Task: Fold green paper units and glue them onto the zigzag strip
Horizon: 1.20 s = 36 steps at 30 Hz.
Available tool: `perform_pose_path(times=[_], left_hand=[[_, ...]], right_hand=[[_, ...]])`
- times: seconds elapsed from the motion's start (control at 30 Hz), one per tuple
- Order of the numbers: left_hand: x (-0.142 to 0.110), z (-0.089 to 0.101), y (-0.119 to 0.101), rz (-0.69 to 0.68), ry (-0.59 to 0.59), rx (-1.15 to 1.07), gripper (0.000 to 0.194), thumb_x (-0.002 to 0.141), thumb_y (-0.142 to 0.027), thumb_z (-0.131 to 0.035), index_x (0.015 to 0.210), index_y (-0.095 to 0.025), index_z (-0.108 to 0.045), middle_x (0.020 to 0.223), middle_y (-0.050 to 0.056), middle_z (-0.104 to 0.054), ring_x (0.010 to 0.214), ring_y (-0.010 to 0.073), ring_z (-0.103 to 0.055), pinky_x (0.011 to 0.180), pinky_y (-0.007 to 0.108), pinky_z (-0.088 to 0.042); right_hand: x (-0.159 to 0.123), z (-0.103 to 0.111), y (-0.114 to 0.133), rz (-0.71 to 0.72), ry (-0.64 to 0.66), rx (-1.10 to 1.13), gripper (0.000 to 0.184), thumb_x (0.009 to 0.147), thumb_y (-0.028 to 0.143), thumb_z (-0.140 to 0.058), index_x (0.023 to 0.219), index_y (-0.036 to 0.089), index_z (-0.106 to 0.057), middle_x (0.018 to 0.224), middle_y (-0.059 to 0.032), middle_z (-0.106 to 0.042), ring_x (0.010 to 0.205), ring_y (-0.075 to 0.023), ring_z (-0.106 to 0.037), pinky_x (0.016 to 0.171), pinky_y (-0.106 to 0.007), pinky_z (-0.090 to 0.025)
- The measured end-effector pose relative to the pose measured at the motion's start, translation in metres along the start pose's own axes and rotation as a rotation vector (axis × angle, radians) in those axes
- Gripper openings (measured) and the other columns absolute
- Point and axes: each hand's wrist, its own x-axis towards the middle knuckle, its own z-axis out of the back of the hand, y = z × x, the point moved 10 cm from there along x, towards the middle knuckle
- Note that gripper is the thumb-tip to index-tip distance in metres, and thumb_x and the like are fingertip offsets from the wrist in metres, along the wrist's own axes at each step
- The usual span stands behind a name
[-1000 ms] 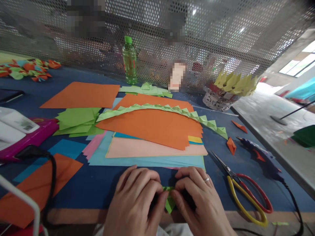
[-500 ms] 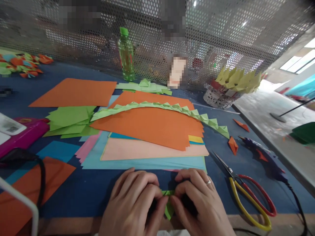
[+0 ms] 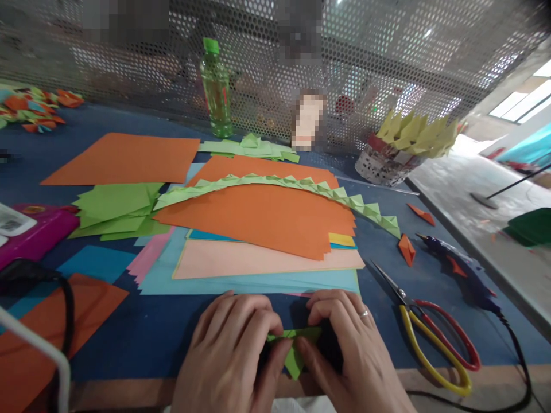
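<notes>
A small piece of folded green paper (image 3: pixel 294 360) lies at the table's front edge between my two hands, one corner pointing toward me. My left hand (image 3: pixel 235 350) is closed on its left side, thumb and forefinger pinching the fold. From the right, my right hand (image 3: pixel 344 338), with a ring on one finger, presses its thumb on the paper near the middle; its fingers curl behind the upper edge and are partly hidden. Just beyond lies a stack of coloured sheets (image 3: pixel 258 284). Across the orange sheets (image 3: pixel 258 221) curves a strip of folded green triangles (image 3: pixel 275 181).
To the right are scissors (image 3: pixel 424 327), a glue gun (image 3: pixel 465 275) with its cord, and folded orange pieces (image 3: pixel 407 249). Green paper squares (image 3: pixel 118 206) and a magenta device (image 3: pixel 47 235) lie left. A bottle (image 3: pixel 215 92) and a paper-topped basket (image 3: pixel 383 163) stand by the mesh panel.
My right forefinger has moved back from the fold, so more of the green paper's upper right edge shows. The thumbs stay close together on it. The view has shifted slightly.
</notes>
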Motion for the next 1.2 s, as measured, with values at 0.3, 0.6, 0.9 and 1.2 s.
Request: perform_pose_path(times=[0.3, 0.6, 0.9, 1.2], left_hand=[[-0.0005, -0.0035, 0.002, 0.008, 0.068, 0.005, 0.01, 0.091, -0.021, -0.055, 0.1, -0.026, -0.053, 0.109, 0.005, -0.06, 0.099, 0.0257, -0.053, 0.085, 0.04, -0.04], [-0.0004, -0.0016, 0.0019, 0.033, 0.054, -0.07, 0.017, 0.092, -0.013, -0.048, 0.102, -0.026, -0.052, 0.11, 0.005, -0.059, 0.103, 0.0245, -0.055, 0.089, 0.04, -0.042], [-0.0024, -0.0053, 0.009, 0.052, 0.052, -0.068, 0.013, 0.093, -0.019, -0.054, 0.104, -0.025, -0.05, 0.11, 0.005, -0.058, 0.103, 0.0254, -0.054, 0.086, 0.04, -0.045], [-0.0014, -0.0038, 0.0075, 0.063, 0.065, -0.077, 0.015, 0.092, -0.017, -0.051, 0.104, -0.026, -0.052, 0.112, 0.005, -0.06, 0.105, 0.026, -0.054, 0.087, 0.041, -0.044]], right_hand=[[-0.002, -0.0038, -0.0021, -0.061, 0.056, 0.059, 0.02, 0.088, 0.012, -0.059, 0.099, 0.025, -0.047, 0.106, -0.0044, -0.062, 0.1, -0.0238, -0.056, 0.081, -0.038, -0.047], [-0.0033, -0.0021, -0.0013, -0.088, -0.022, 0.044, 0.02, 0.087, 0.016, -0.063, 0.1, 0.025, -0.05, 0.104, -0.0037, -0.063, 0.098, -0.0248, -0.055, 0.08, -0.039, -0.043], [-0.0029, -0.0078, 0.0, -0.136, -0.02, 0.017, 0.019, 0.09, 0.029, -0.067, 0.101, 0.027, -0.052, 0.107, -0.0024, -0.063, 0.098, -0.0262, -0.054, 0.079, -0.04, -0.038], [-0.0033, -0.0025, 0.0008, -0.12, 0.0, 0.15, 0.03, 0.087, 0.003, -0.053, 0.106, 0.026, -0.051, 0.11, -0.0018, -0.062, 0.104, -0.0242, -0.051, 0.083, -0.04, -0.036]])
